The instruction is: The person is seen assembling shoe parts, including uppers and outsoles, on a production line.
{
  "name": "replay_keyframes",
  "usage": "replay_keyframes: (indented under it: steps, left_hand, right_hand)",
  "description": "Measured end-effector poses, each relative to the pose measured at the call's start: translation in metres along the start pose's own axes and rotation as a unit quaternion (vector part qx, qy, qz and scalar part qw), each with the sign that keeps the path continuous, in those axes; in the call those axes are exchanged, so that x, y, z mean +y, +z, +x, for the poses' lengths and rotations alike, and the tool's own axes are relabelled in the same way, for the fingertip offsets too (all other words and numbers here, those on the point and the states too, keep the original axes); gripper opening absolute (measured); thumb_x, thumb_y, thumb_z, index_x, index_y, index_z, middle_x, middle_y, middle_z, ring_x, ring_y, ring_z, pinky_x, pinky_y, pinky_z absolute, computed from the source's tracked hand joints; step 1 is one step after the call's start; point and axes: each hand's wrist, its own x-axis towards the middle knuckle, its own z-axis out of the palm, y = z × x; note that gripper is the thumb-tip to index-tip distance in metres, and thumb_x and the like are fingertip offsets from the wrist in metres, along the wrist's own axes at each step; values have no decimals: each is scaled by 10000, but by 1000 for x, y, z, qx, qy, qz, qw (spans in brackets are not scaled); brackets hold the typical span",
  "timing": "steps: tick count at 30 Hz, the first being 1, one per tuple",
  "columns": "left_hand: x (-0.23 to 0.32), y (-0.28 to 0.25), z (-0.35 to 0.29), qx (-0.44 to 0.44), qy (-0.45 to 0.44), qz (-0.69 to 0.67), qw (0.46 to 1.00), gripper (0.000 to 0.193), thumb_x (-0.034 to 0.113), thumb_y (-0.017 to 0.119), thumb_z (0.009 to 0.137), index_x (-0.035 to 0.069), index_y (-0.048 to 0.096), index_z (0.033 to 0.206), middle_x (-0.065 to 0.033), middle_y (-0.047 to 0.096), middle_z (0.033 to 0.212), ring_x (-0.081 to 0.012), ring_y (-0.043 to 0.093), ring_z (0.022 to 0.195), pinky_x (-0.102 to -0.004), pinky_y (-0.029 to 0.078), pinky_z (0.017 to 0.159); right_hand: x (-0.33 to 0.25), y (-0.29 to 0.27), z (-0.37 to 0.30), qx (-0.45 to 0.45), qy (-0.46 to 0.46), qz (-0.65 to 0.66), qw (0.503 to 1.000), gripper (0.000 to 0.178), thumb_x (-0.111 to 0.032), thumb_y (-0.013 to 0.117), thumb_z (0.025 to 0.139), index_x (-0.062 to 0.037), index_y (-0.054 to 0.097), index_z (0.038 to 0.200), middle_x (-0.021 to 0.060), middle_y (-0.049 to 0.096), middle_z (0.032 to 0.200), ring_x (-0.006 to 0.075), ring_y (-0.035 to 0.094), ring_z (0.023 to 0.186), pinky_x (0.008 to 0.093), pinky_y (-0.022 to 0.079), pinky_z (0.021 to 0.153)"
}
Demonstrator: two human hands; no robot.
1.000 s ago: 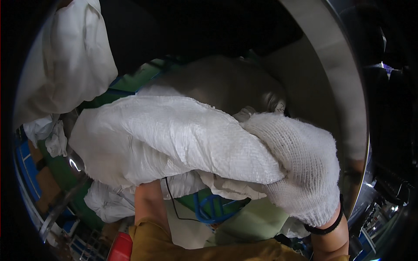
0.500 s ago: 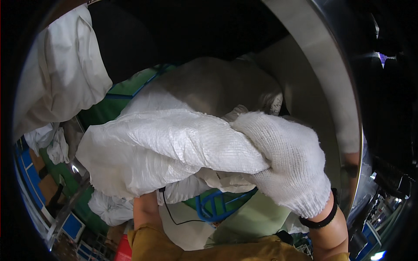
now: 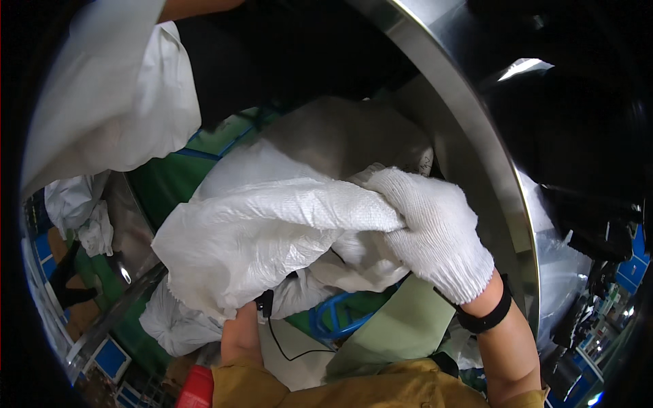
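A white woven plastic sack (image 3: 245, 238) hangs across the middle, its edge bunched into folds. My right hand (image 3: 435, 228), in a white knitted glove, is closed around the bunched edge. My left forearm (image 3: 241, 340), with a small black device and cable (image 3: 272, 323) at the wrist, goes up beneath the sack. The sack hides my left hand and its fingers. Behind it, a large, full-looking pale sack (image 3: 320, 136) lies partly in shadow.
A curved metal rim (image 3: 469, 115) sweeps down the right side. White cloth (image 3: 129, 102) hangs at upper left, with part of a bare arm (image 3: 197, 7) above it. A blue metal frame (image 3: 333, 319), a red object (image 3: 197, 387) and more white bags (image 3: 173, 326) are lower down.
My right hand has shifted slightly left and up with the sack's edge. The sack's opening gapes wider and its folds have changed. The white cloth at upper left has swung right; a bare arm appears above.
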Motion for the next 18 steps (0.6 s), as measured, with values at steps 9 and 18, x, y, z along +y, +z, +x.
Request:
replay_keyframes:
  steps: [9,18]
  left_hand:
    - [167,-348,-276,91,460,461,753,466,250,493,1016,45,458,1434,-176,573,1342,-334,585,1224,-455,497,1022]
    - [107,-522,-305,131,386,735,543,753,482,633,935,41,393,1497,-122,506,1469,-275,512,1327,-446,406,1132]
  right_hand:
    - [-9,-8,-49,94,-58,-104,988,630,-328,782,767,-96,570,1313,213,522,1362,430,572,1161,470,497,982]
    - [-4,12,-226,73,105,202,971,1178,-448,899,699,13,224,1547,236,402,1502,350,480,1348,421,398,1119]
